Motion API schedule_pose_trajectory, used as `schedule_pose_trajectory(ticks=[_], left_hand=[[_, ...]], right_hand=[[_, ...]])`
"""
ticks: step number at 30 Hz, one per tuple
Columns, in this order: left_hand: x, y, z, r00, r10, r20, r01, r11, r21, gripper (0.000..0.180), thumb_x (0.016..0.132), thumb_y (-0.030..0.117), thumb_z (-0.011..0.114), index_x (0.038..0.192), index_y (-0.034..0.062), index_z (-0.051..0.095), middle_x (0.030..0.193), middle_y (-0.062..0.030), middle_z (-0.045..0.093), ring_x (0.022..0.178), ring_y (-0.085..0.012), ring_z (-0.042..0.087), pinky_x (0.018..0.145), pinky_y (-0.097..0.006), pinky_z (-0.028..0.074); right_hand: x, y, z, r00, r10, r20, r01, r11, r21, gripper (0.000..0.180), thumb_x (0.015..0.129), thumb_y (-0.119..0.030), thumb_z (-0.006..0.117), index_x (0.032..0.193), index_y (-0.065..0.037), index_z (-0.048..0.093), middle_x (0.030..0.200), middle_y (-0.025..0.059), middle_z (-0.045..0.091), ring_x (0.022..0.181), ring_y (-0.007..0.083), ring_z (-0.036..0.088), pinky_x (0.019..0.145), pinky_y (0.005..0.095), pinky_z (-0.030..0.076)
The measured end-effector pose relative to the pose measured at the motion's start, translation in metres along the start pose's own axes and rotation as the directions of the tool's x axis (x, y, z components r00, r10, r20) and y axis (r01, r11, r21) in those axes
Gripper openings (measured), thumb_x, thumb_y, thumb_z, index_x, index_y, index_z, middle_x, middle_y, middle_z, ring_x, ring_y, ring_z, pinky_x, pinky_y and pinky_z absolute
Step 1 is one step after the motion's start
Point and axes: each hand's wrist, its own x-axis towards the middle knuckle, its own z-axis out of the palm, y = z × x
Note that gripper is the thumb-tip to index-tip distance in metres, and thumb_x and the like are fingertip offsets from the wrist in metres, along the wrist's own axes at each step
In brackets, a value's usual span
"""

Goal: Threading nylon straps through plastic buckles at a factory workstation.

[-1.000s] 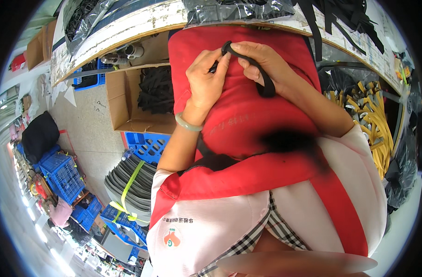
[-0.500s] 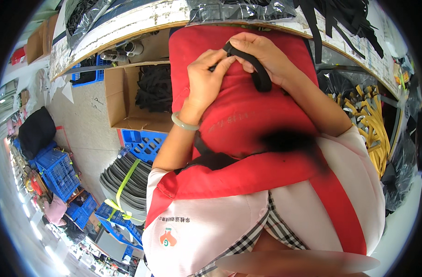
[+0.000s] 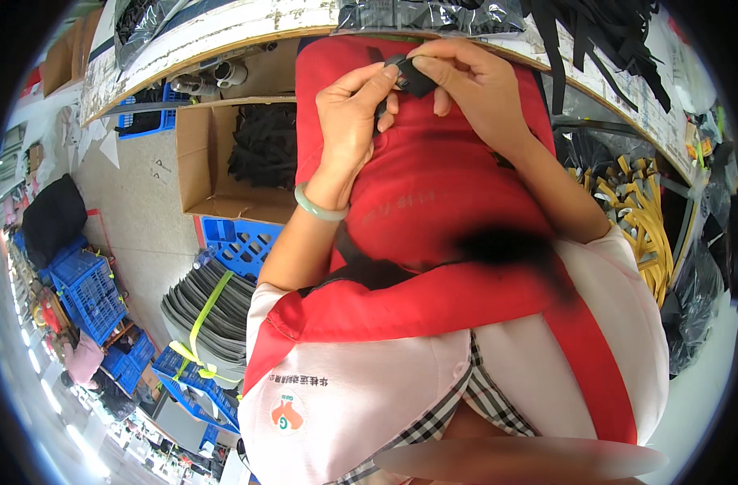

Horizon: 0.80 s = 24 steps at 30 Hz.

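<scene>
Over the red apron (image 3: 441,170) on my lap, both hands work on a black webbing strap (image 3: 418,78). My left hand (image 3: 354,109) is closed, its thumb and index finger pinching one end, where a small dark piece sits that I cannot make out. Part of the strap also shows below the left fingers. My right hand (image 3: 478,89) is closed too, with thumb and index finger gripping the folded strap from the right. The fingertips of both hands are close together, near the table edge.
A worn white table (image 3: 280,31) curves across the top, with black straps (image 3: 599,48) hanging over its edge. At left stand an open cardboard box (image 3: 197,166) of black straps, a blue crate (image 3: 90,299) and a tied bundle of dark strips (image 3: 195,307). Yellow straps (image 3: 639,218) lie right.
The strap's hanging loop has been drawn up and folded between the fingertips. My right hand has moved up slightly, and the left has shifted a little left.
</scene>
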Motion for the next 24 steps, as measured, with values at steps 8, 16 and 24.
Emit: schedule_pose_trajectory(ticks=[8,16,24], left_hand=[[-0.007,-0.009,-0.002,0.988,0.154,-0.026,-0.134,0.921,0.367,0.013,0.086,0.004,0.067,0.096,-0.0027,0.069,0.071,-0.0035,0.061,0.051,-0.0054,0.049,0.044,-0.018,0.036],[-0.012,-0.001,-0.023,0.966,0.212,0.146,-0.252,0.898,0.362,0.013,0.084,0.000,0.067,0.097,-0.0018,0.070,0.078,-0.0014,0.059,0.052,-0.0044,0.047,0.044,-0.018,0.034],[-0.079,0.103,-0.092,0.990,0.124,0.065,-0.139,0.821,0.554,0.011,0.083,0.001,0.061,0.091,-0.0021,0.069,0.081,-0.0048,0.062,0.052,-0.0038,0.047,0.043,-0.016,0.030]], right_hand=[[-0.005,0.017,0.001,0.959,0.281,0.026,-0.280,0.959,-0.035,0.027,0.088,-0.011,0.065,0.107,0.002,0.053,0.072,0.0038,0.060,0.058,0.0087,0.059,0.050,0.0216,0.049],[0.012,0.039,-0.021,0.732,0.453,0.509,-0.655,0.675,0.340,0.022,0.094,-0.024,0.058,0.097,-0.002,0.060,0.075,0.0020,0.059,0.059,0.0091,0.060,0.054,0.0219,0.052],[0.028,0.028,0.017,0.907,0.323,0.270,-0.361,0.927,0.104,0.020,0.093,-0.023,0.058,0.092,-0.004,0.061,0.068,-0.0028,0.052,0.054,0.0035,0.046,0.047,0.0195,0.039]])
